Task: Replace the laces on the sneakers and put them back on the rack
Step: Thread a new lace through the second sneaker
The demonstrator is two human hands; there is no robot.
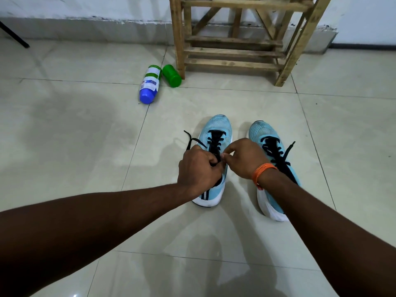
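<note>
Two light-blue sneakers with white soles stand side by side on the tiled floor, toes pointing away from me. Both hands work over the left sneaker [216, 129]. My left hand [198, 168] grips its black lace [190, 140], whose loose ends stick out to the upper left. My right hand [242, 157], with an orange band at the wrist, pinches the lace near the top eyelets. The right sneaker [263, 133] is partly covered by my right forearm; its black lace end [288, 150] trails out to the right. The wooden rack [233, 52] stands beyond the shoes.
A white bottle with a blue cap [150, 83] and a green container [171, 75] lie on the floor beside the rack's left leg. The wall runs behind the rack. A dark rod [15, 36] leans at the far left.
</note>
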